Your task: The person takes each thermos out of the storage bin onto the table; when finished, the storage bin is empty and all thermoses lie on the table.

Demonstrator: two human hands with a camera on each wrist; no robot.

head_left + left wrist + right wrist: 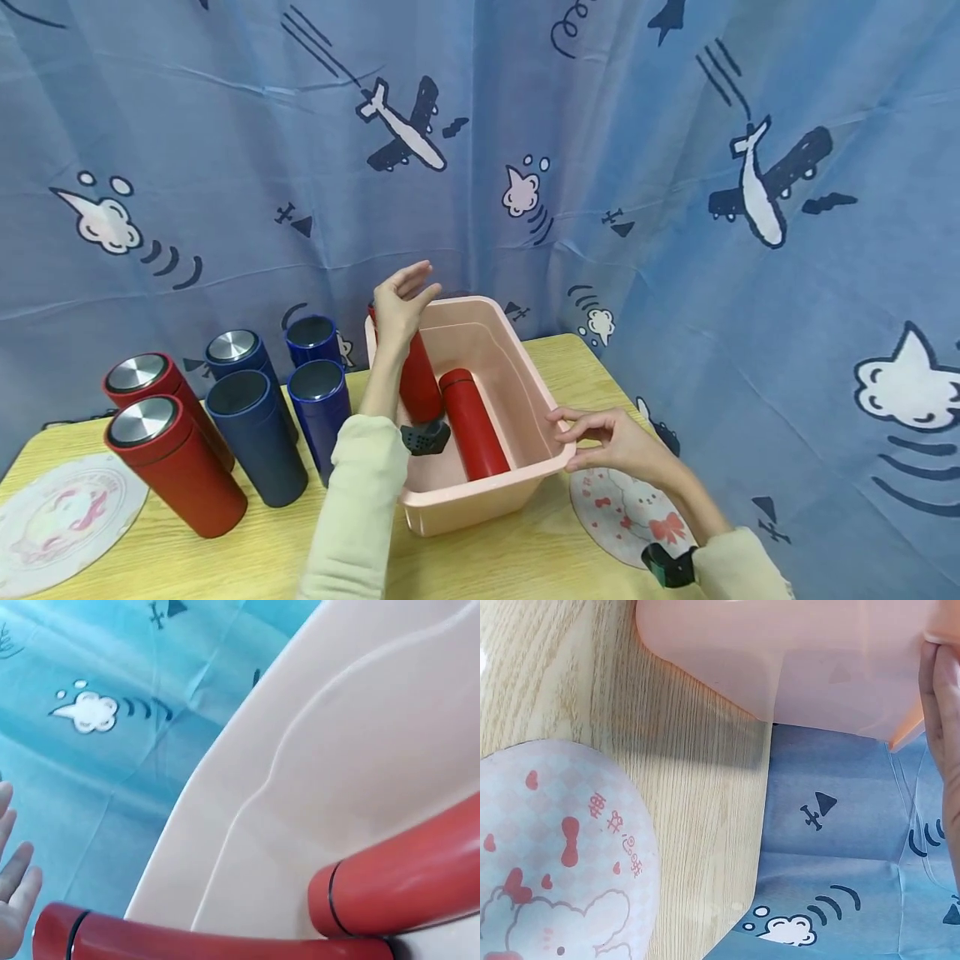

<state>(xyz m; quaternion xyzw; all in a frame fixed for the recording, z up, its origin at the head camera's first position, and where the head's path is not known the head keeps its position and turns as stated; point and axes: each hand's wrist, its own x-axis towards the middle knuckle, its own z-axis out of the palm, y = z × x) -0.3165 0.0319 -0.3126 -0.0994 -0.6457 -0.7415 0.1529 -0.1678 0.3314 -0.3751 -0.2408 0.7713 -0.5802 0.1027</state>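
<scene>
A pink plastic bin (pixel 480 321) holds two red thermos bottles. One red bottle (pixel 475 429) lies along the bin's floor; the other red bottle (pixel 420 383) leans at the left side, its top partly hidden behind my left hand (pixel 400 308). That hand is raised over the bin's left rim with fingers extended and nothing in them. In the left wrist view its fingers (pixel 22 881) appear beside the leaning bottle's capped end. My right hand (pixel 618 442) pinches the bin's right rim near the front corner, and in the right wrist view its fingers (pixel 943 697) touch that rim.
Left of the bin stand two red bottles (pixel 180 467) with silver lids, two dark blue bottles (pixel 258 442) and two bright blue bottles (pixel 321 408). Round printed mats lie at left (pixel 67 525) and right (pixel 630 517) on the wooden table (pixel 480 567). A blue curtain (pixel 480 125) hangs behind.
</scene>
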